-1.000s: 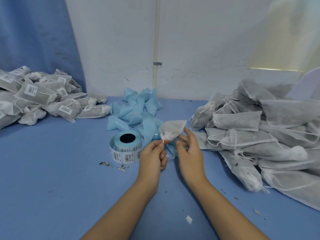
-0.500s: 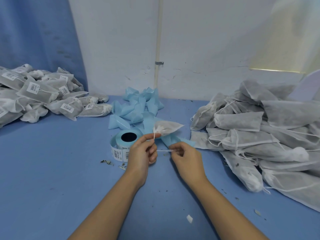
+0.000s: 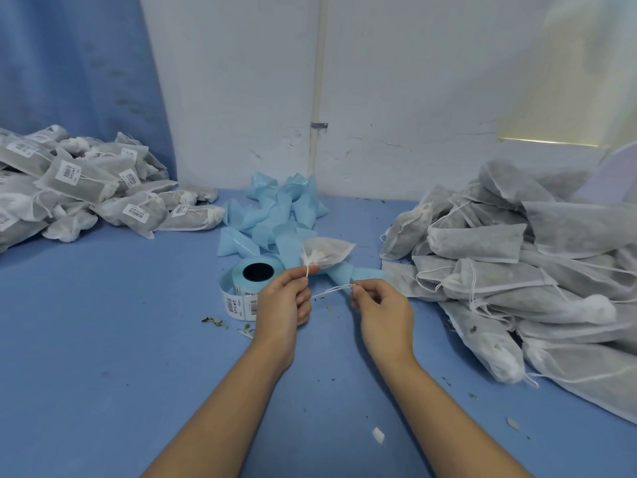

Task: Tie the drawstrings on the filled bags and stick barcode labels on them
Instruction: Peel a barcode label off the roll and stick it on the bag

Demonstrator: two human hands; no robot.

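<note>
Step in hand, as I read it: tying, not labelling yet. The small white drawstring bag (image 3: 327, 251) is off the blue table (image 3: 103, 339), held up just behind the hands and above the label roll (image 3: 249, 282), neck already gathered. L hand (image 3: 282, 301) pinches the drawstring (image 3: 331, 290) w/ thumb and forefinger right below the bag's neck. R hand (image 3: 382, 307) pinches the free end of the same string, out to the side, so the cord runs near-straight between the two. Both grips are closed on string; nothing slack that I can see.

No barcode visible on this bag from my view.

Next move, my guess: loop the R end round the neck or through itself and pull snug, while L keeps the neck bunched. Thin cord, so it needs a fine pinch and a steady pull, else the knot slips. Then peel one label off the roll, which sits close by L wrist. The untied pile (image 3: 499, 257) waits at R; the labelled pile (image 3: 86, 188) lies far L.
</note>
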